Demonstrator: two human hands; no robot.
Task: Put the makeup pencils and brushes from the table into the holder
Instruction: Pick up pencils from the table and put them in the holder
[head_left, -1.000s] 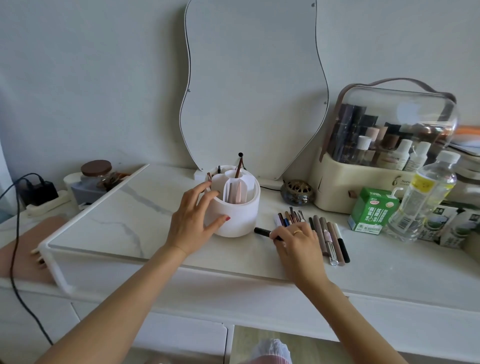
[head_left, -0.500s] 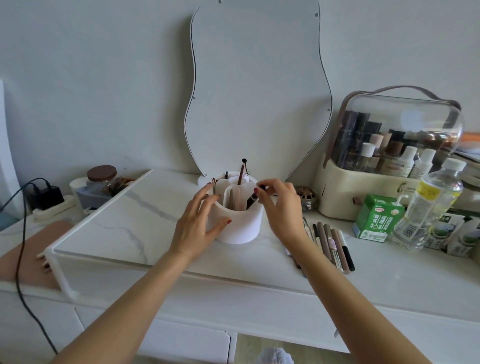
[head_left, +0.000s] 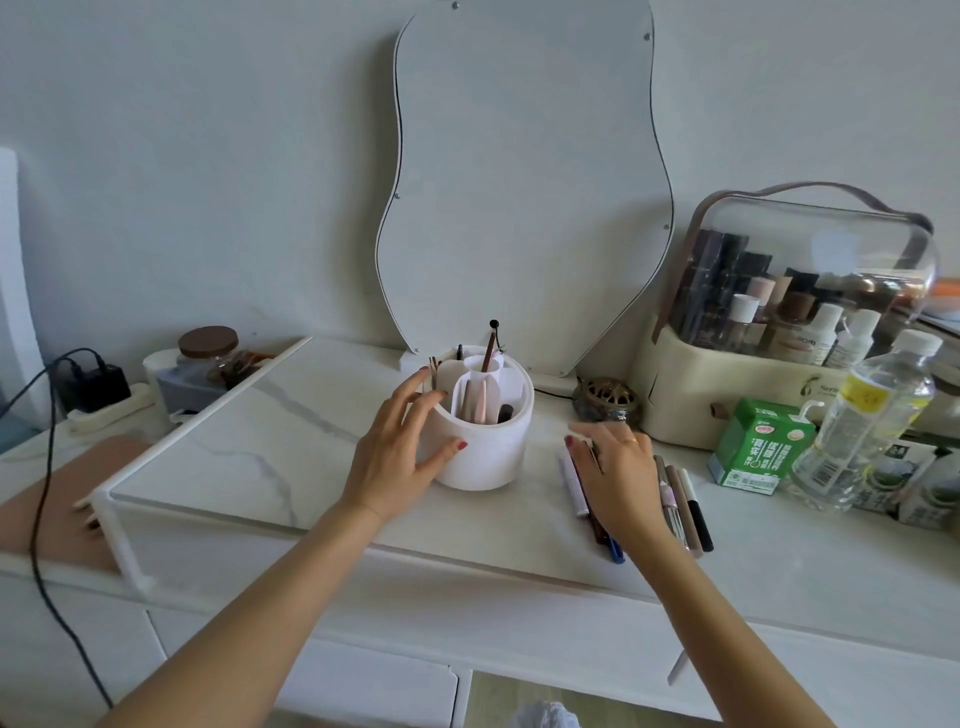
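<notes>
A white round holder (head_left: 485, 447) with inner dividers stands mid-table; a few brushes and pencils stick up in it, and a dark pencil (head_left: 505, 413) lies in its front right compartment. My left hand (head_left: 400, 447) cups the holder's left side, thumb on its front. Several makeup pencils (head_left: 685, 499) lie side by side on the table to the right of the holder. My right hand (head_left: 615, 467) rests flat over the left part of that row, fingers spread, covering some of them. Nothing is visibly gripped in it.
A wavy mirror (head_left: 524, 182) leans on the wall behind the holder. A clear-lidded cosmetics case (head_left: 789, 322), green carton (head_left: 761, 444) and water bottle (head_left: 862, 415) crowd the right. A jar (head_left: 208, 353) and charger (head_left: 93, 387) sit at the left.
My right hand carried a dark pencil from the row to the holder, left it in there, and has come back down onto the pencils. The left hand stayed on the holder.
</notes>
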